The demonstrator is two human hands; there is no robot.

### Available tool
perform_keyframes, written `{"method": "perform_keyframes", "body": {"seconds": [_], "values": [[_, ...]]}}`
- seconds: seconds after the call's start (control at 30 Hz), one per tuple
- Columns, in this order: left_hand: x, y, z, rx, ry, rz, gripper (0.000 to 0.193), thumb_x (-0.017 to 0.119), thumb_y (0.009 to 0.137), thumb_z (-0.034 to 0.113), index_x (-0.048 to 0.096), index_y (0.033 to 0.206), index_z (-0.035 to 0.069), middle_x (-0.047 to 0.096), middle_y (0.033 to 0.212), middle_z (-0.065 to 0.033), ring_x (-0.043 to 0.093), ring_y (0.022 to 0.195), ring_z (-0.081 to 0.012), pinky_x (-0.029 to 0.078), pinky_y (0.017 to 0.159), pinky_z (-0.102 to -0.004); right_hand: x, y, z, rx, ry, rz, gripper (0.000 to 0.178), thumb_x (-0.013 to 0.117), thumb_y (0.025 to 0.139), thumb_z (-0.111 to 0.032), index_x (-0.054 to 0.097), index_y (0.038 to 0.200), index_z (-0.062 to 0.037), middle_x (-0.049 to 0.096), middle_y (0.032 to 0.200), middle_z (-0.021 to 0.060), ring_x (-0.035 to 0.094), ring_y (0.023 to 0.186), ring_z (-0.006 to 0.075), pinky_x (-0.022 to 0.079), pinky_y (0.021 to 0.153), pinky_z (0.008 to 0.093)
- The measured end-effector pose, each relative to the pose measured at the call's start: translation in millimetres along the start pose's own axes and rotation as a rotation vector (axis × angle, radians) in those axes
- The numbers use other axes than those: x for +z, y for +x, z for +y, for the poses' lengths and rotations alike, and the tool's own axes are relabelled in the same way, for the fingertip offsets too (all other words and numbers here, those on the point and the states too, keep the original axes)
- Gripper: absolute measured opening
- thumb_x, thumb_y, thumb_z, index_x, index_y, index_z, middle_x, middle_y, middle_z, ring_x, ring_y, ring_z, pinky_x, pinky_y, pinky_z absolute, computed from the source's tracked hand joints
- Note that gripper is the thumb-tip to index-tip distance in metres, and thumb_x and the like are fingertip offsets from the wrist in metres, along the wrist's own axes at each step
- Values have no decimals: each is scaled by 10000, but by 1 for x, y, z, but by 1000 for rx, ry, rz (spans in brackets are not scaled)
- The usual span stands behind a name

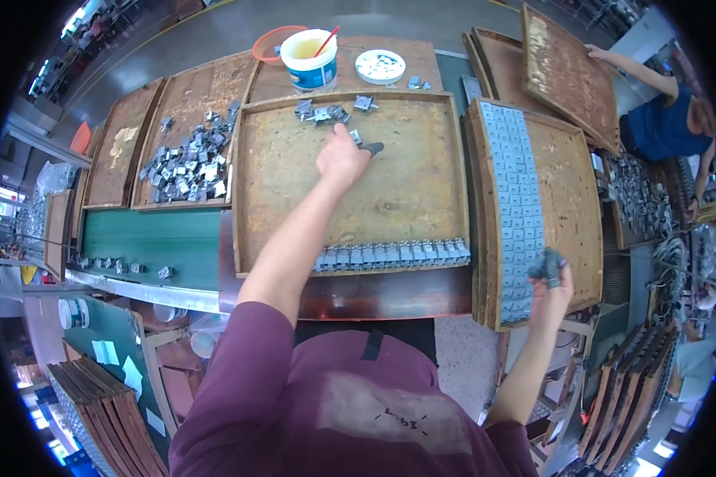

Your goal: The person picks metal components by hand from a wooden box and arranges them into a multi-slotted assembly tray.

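Observation:
My left hand [343, 159] reaches over the wooden tray [294, 183] in front of me, its fingers apart and a dark cover on one finger. A small metal-and-plastic component [356, 137] lies right at its fingertips; I see no firm grip on it. Just beyond are a few more loose components [322, 113]. A row of like components [394, 254] stands along the tray's near edge. My right hand [554, 288] is closed above the right-hand tray [569, 183], dark covers on its fingers; what they pinch, if anything, cannot be made out.
Light blue-grey pieces [513, 167] fill columns in the right tray. A heap of components [187, 163] lies in a left tray. Behind stand a white tub [309, 60] with a red stick and a round lid [380, 67]. A co-worker [664, 119] holds a wooden tray [569, 75] at far right.

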State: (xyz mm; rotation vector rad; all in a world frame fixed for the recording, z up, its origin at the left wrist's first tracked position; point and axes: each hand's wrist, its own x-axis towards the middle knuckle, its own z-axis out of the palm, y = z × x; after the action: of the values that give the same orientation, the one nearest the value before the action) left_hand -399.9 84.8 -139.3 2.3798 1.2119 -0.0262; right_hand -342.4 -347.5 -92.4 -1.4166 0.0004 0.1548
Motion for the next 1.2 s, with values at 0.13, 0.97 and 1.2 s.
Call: {"method": "perform_keyframes", "body": {"seconds": [0.13, 0.97, 1.2], "values": [[16, 5, 2, -110, -118, 201, 544, 745, 796, 334, 478, 1206, 98, 621, 1097, -185, 646, 1054, -353, 530, 871, -468, 41, -33, 10, -12, -34, -141, 277, 662, 926, -73, 617, 1189, 2, 663, 946, 57, 632, 722, 137, 503, 604, 243], [-48, -223, -104, 104, -2015, -647, 433, 655, 938, 143, 510, 1329, 29, 591, 1311, -167, 642, 1108, -247, 565, 899, -393, 183, -126, 6, 132, -23, -748, 380, 716, 884, -42, 575, 1232, 17, 658, 1040, 58, 650, 901, 153, 562, 734, 302], [-52, -245, -114, 137, -2004, -538, 436, 651, 943, 115, 506, 1351, 59, 605, 1287, -95, 618, 1132, -194, 547, 936, -377, 185, -138, -6, -464, -737, -865, 321, 733, 893, -182, 596, 1107, 14, 680, 935, 148, 696, 791, 247, 540, 681, 328]]}}
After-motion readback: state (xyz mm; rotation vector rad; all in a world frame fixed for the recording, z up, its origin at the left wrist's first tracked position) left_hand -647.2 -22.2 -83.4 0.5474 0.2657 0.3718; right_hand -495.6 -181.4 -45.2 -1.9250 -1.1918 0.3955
